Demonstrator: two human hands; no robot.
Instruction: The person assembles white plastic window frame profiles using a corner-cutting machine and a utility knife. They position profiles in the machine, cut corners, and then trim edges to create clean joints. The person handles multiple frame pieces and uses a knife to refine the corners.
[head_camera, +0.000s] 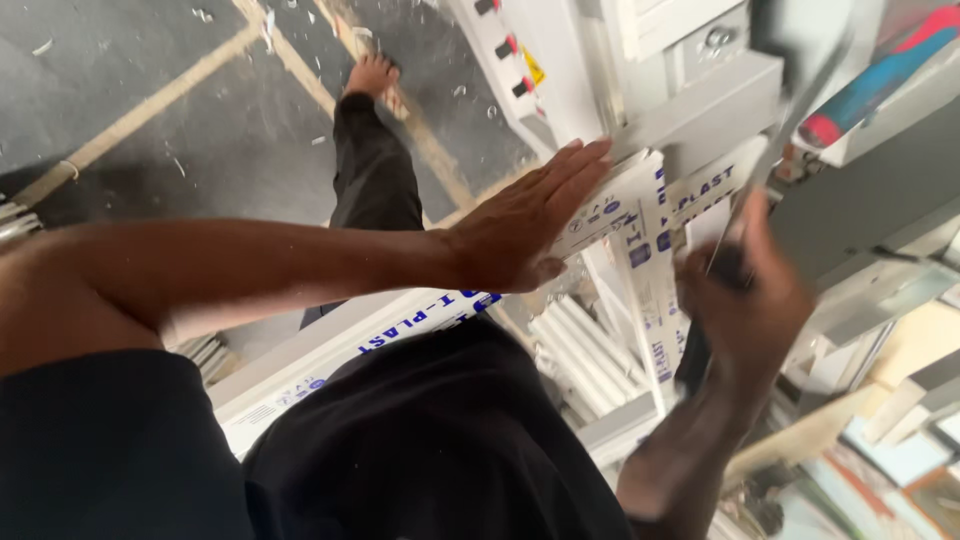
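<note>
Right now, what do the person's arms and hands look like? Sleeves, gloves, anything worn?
Both are bare: no gloves, watch or rings visible on the left hand or the motion-blurred right hand. Forearms are uncovered; a black short sleeve ends at the left upper arm. Pale dust specks dot the left forearm.

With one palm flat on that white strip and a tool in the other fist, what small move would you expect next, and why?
Probably a short tap or push of the tool down onto the profile. The left hand lies flat on it, steadying it, while the right hand grips the blurred tool just above its end.
</note>
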